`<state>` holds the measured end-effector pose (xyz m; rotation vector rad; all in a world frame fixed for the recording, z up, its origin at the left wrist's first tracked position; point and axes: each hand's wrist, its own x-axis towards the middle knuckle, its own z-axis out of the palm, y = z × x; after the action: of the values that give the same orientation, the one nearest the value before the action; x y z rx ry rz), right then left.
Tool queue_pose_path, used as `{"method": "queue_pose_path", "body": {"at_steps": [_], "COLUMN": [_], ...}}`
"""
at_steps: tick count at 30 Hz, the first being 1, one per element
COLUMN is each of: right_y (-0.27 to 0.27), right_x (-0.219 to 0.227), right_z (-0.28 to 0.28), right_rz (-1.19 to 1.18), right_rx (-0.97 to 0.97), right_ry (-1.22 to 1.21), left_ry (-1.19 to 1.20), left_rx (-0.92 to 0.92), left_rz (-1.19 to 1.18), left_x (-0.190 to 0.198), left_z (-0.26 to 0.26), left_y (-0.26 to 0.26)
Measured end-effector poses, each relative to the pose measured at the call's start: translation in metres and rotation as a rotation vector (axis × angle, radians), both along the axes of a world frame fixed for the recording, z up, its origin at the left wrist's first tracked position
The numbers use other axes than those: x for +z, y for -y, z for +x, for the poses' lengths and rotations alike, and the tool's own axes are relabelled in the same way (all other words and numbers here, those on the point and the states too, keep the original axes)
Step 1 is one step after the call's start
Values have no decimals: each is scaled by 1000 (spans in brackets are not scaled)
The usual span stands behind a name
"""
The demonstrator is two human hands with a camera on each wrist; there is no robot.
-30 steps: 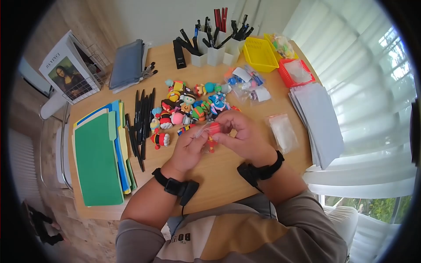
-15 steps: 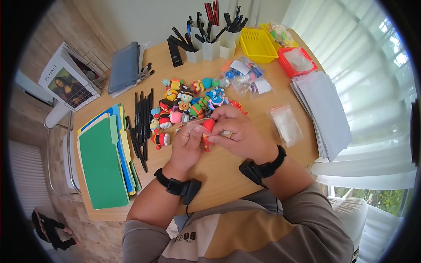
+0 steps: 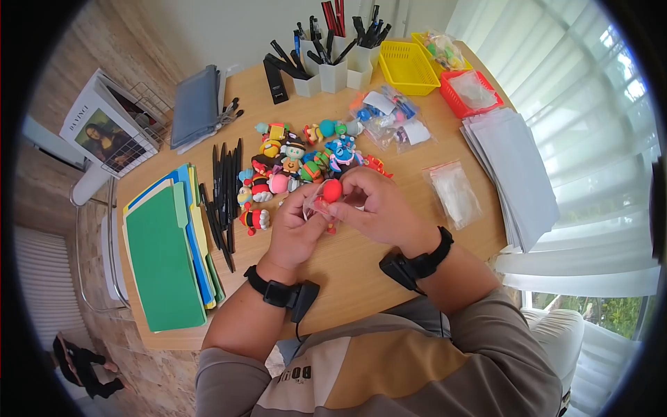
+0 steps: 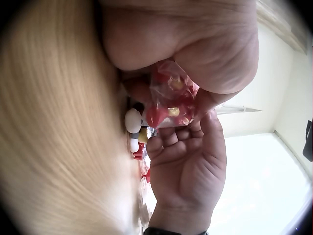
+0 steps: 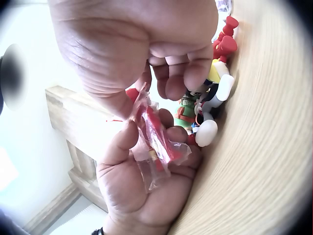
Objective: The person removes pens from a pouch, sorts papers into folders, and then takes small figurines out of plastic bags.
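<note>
Above the table's near middle, both hands hold a small clear plastic bag (image 5: 149,174) with a red toy figure (image 3: 332,190) in it. The figure's round red head shows at the top, between the hands. My left hand (image 3: 295,229) grips the bag from the left, thumb and fingers pinching the film. From the right, thumb and forefinger of my right hand (image 3: 381,208) pinch the bag near the figure's head. Red and yellow parts of the figure show through the film in the left wrist view. Just beyond the hands lies a pile of colourful toy figures (image 3: 292,160).
Black pens (image 3: 224,194) and a stack of folders (image 3: 163,257) lie to the left. On the right are a packet of clear bags (image 3: 454,194) and a stack of white paper (image 3: 514,177). Bagged toys (image 3: 389,118), yellow basket (image 3: 408,68), red basket (image 3: 472,94) and pen holders (image 3: 333,76) stand farther back.
The head view has shifted slightly. Between the hands, the figure's red head has come up a little and shows more fully, while both hands keep hold of the bag.
</note>
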<state>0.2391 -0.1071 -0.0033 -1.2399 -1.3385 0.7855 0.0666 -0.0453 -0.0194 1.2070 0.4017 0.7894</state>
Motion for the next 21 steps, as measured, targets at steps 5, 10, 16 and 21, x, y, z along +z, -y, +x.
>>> {"method": "queue_pose_path", "body": {"at_steps": [5, 10, 16, 21], "right_y": [1, 1, 4, 5], "right_x": [1, 2, 14, 16], "right_z": [0, 1, 1, 2], "right_rz": [-69, -57, -80, 41], "right_rx": [14, 6, 0, -9], "right_ry": [-34, 5, 79, 175], "left_ry": [-38, -12, -36, -22], "left_rx": [28, 6, 4, -60], "left_rz": [33, 4, 130, 69], "left_x": [0, 1, -2, 4], "left_z": [0, 0, 2, 4], "left_y": [1, 1, 1, 1]}}
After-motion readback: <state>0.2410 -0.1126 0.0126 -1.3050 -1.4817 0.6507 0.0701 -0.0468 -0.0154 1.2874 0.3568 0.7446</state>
